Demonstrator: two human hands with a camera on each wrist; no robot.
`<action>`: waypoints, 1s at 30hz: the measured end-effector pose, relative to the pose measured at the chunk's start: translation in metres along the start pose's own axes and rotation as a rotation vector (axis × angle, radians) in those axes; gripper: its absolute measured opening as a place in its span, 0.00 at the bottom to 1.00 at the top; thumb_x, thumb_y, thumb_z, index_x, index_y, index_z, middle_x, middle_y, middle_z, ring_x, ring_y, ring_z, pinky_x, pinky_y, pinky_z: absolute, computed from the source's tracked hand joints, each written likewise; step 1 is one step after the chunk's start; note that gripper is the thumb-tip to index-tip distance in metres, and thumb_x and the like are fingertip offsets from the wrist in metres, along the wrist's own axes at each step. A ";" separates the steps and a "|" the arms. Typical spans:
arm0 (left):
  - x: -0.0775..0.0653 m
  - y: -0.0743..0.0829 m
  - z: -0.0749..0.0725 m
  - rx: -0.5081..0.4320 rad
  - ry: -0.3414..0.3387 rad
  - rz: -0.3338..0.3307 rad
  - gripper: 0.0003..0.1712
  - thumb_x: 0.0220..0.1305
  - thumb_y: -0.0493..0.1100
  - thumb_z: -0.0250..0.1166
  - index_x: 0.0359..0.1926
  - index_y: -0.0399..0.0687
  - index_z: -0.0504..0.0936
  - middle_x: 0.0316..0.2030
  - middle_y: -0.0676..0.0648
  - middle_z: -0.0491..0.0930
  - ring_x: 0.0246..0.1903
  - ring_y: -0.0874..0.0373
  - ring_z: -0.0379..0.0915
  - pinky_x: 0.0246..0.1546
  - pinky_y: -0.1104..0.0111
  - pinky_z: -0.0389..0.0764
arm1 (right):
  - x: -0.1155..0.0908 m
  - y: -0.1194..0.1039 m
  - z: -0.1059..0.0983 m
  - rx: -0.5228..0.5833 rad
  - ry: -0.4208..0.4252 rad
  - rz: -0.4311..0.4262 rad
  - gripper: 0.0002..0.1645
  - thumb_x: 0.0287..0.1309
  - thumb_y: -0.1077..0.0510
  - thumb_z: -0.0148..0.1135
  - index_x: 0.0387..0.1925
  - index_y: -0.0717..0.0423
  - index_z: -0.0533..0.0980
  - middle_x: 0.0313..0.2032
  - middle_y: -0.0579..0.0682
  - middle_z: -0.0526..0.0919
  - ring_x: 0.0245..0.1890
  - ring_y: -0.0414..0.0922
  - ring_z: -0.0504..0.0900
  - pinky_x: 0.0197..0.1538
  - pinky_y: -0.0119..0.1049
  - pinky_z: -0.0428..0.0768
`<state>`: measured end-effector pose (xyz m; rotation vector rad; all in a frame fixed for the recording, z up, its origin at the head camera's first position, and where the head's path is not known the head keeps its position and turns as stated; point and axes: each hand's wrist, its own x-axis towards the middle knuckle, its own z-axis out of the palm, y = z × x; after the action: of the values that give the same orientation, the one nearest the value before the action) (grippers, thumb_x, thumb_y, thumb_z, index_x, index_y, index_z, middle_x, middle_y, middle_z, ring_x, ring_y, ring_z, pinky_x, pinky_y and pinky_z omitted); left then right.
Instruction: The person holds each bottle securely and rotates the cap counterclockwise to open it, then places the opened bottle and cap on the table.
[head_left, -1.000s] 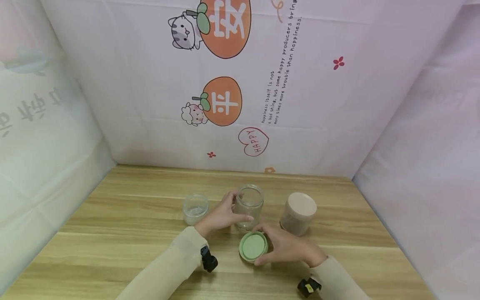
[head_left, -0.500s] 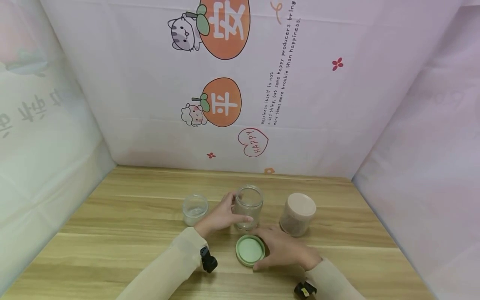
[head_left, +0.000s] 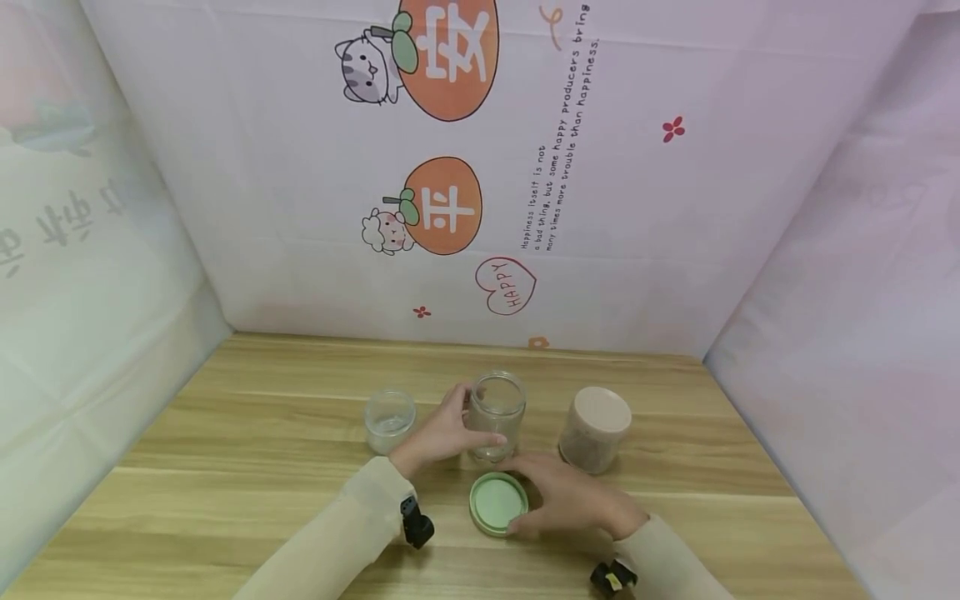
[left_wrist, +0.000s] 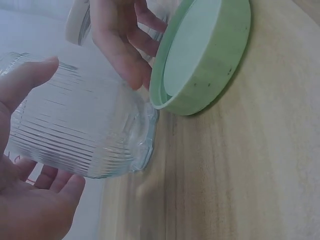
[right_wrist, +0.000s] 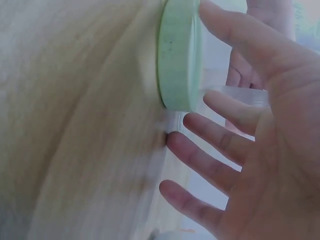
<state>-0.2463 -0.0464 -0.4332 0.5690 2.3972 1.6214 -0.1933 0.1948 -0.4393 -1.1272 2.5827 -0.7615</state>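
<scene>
A clear glass jar [head_left: 498,410] stands upright, its mouth uncovered. My left hand [head_left: 441,429] holds it from the left side, thumb across the front; the left wrist view shows the ridged glass [left_wrist: 80,125] between thumb and fingers. Just in front of the jar, a round green lid [head_left: 498,503] lies on the table with its recessed inside facing up. My right hand [head_left: 564,493] is at the lid's right side. In the right wrist view its fingers are spread and relaxed beside the lid [right_wrist: 175,60], with the thumb tip right at the rim.
To the left, a shorter clear glass jar [head_left: 390,423] stands uncovered, close to the left forearm. A jar with a pale beige lid [head_left: 597,421] stands behind and right of the right hand. Printed cloth [head_left: 615,208] walls the wooden table [head_left: 262,433] at the back and sides.
The green lid has come down and slightly left onto the table, and the right hand's fingers have loosened from it. The left hand stays on the jar.
</scene>
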 end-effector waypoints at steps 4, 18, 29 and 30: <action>0.000 0.000 -0.001 0.011 -0.003 0.008 0.53 0.53 0.57 0.78 0.71 0.45 0.58 0.68 0.42 0.60 0.68 0.41 0.58 0.64 0.46 0.66 | -0.001 -0.001 -0.007 0.056 -0.002 0.022 0.40 0.61 0.38 0.67 0.67 0.55 0.70 0.63 0.50 0.76 0.62 0.50 0.74 0.62 0.53 0.73; 0.002 0.017 -0.007 -0.027 0.055 0.119 0.55 0.54 0.47 0.79 0.75 0.44 0.55 0.67 0.39 0.61 0.67 0.45 0.60 0.67 0.52 0.64 | -0.014 -0.017 -0.047 -0.077 0.217 -0.017 0.24 0.69 0.48 0.63 0.59 0.57 0.76 0.54 0.51 0.83 0.50 0.49 0.82 0.52 0.49 0.81; 0.000 0.041 -0.008 0.101 0.166 0.295 0.45 0.56 0.46 0.78 0.70 0.47 0.65 0.64 0.45 0.65 0.66 0.52 0.62 0.68 0.53 0.63 | -0.026 -0.013 -0.072 -0.137 0.402 -0.138 0.16 0.63 0.62 0.67 0.53 0.56 0.80 0.51 0.47 0.84 0.48 0.46 0.81 0.51 0.47 0.81; 0.000 0.043 -0.008 0.116 0.179 0.316 0.44 0.55 0.45 0.78 0.69 0.47 0.67 0.64 0.45 0.66 0.65 0.52 0.63 0.67 0.53 0.64 | -0.028 -0.013 -0.073 -0.147 0.412 -0.150 0.16 0.62 0.62 0.67 0.52 0.56 0.80 0.51 0.47 0.84 0.48 0.45 0.81 0.51 0.46 0.81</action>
<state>-0.2398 -0.0388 -0.3903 0.8998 2.6544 1.7255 -0.1953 0.2349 -0.3707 -1.3413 2.9573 -0.9350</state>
